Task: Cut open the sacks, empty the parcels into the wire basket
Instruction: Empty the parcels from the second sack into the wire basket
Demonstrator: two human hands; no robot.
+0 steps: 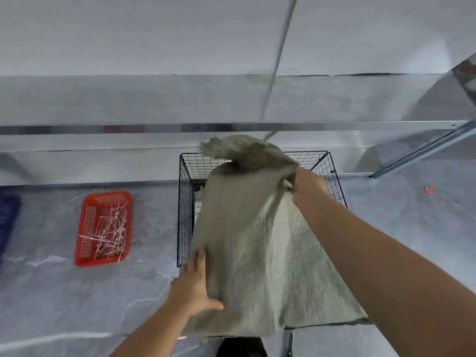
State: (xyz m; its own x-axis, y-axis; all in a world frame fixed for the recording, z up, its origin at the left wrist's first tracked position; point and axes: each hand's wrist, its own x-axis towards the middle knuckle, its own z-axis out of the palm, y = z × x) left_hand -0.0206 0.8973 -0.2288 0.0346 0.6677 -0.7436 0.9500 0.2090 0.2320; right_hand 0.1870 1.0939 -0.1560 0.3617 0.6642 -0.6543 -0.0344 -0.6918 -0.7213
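1. Down at 7 o'clock in the view, the left hand [194, 286] reaches up from a bare forearm. Its thumb is clamped across the grey sack [247, 243] and its fingers lie straight along the sack's left edge, pinching the cloth.
2. At 2 o'clock from it, the right hand [307, 186] comes in on a long outstretched arm. Its fingers are curled tight into a bunch of cloth near the sack's far end.
3. Between both hands the sack hangs slack, draped over the black wire basket [185, 202]. Its frayed far end is flopped at 12 o'clock and its near hem is toward 5 o'clock.
4. At 9 o'clock from the basket, well apart, a red tray [86, 222] holds a tangle of white strips [110, 235].
5. Beyond the basket, at 12 o'clock, a metal shelf rail [128, 129] runs across.
6. The sack covers most of the basket's inside; something dark with a pale label shows through the mesh, too hidden to name.
7. A blue thing [7, 217] is cut off at the left edge.
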